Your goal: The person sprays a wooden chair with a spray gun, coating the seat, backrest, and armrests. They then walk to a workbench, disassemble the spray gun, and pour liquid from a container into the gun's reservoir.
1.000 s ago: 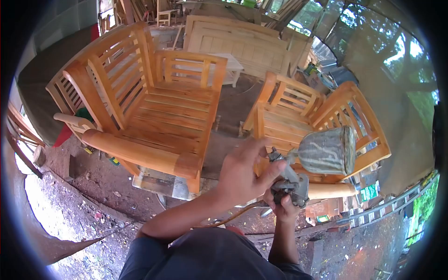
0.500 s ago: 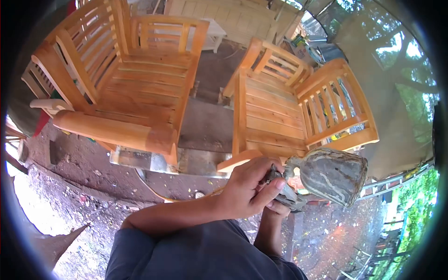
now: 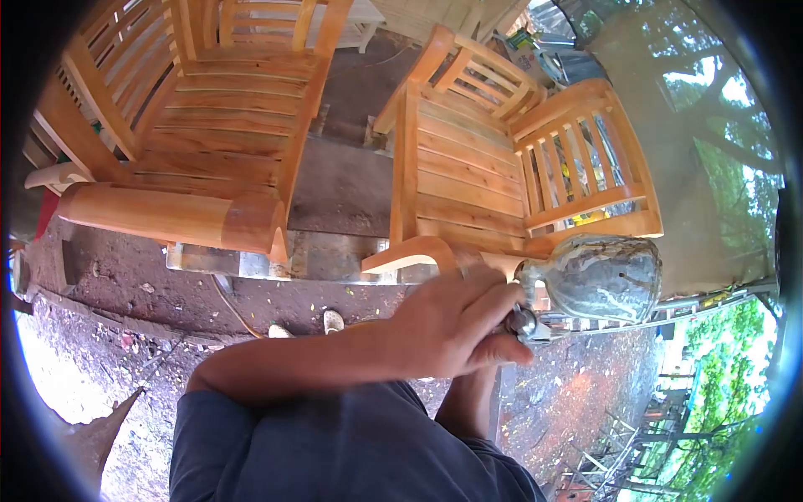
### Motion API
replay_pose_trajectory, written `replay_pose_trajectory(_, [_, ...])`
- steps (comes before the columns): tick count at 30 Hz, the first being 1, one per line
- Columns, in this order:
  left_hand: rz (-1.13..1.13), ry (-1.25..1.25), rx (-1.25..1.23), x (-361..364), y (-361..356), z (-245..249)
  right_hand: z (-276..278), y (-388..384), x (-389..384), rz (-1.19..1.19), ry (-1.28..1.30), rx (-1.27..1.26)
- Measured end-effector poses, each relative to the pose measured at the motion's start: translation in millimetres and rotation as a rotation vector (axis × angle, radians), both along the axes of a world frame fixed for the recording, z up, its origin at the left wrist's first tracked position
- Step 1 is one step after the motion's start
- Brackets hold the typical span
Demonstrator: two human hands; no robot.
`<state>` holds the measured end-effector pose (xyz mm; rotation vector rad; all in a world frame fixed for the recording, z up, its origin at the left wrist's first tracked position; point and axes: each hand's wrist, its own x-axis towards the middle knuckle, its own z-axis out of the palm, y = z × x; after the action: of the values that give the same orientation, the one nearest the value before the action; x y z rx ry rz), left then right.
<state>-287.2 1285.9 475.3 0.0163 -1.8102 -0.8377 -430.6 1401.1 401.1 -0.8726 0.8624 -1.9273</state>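
Note:
A spray gun with a paint-stained cup [image 3: 604, 280] is held out in front of my body, to the right. My left hand [image 3: 456, 326] reaches across my chest, its fingers curled about the gun's metal body [image 3: 523, 322]. Behind it, my right forearm [image 3: 467, 406] comes up to the gun, and the left hand covers most of the right hand. Just beyond the gun stands a wooden armchair [image 3: 468, 167] with a slatted seat and sides. Its near curved armrest [image 3: 418, 251] passes close behind my left hand.
A wider slatted wooden seat [image 3: 226, 117] stands to the left, its rounded armrest [image 3: 159, 213] toward me. Supports [image 3: 322, 255] lie under both pieces. A hose [image 3: 234, 307] runs over the dirt floor, near my shoes [image 3: 333, 320]. A grey sheet [image 3: 703, 192] hangs at right.
The furniture has shifted up and left in view. The spray gun's cup now sits higher in view and shows a shinier side. My left hand has turned over the gun, hiding my right hand.

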Motion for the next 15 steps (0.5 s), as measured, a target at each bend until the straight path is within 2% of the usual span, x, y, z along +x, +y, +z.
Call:
replay_pose_trajectory(2, [0.067,-0.144,-0.202,10.0,-27.5,15.5,7.1,-2.9,-1.2,0.048,-0.005,0.033])
replay_pose_trajectory(5, [0.004,-0.26,-0.425,18.2,-52.6,13.3,13.2,-7.1,5.8,0.149,-0.042,0.103])
replay_pose_trajectory(6, [0.015,-0.172,-0.425,14.5,-55.7,6.8,13.4,-7.8,9.4,0.186,-0.058,0.128])
replay_pose_trajectory(10, [-0.024,-0.184,-0.346,18.5,-55.6,-6.2,7.5,-6.2,14.8,0.38,-0.091,0.168])
replay_pose_trajectory(15, [-0.03,-0.135,-0.1,21.3,-48.9,-28.4,7.4,0.2,22.2,0.35,-0.044,0.29])
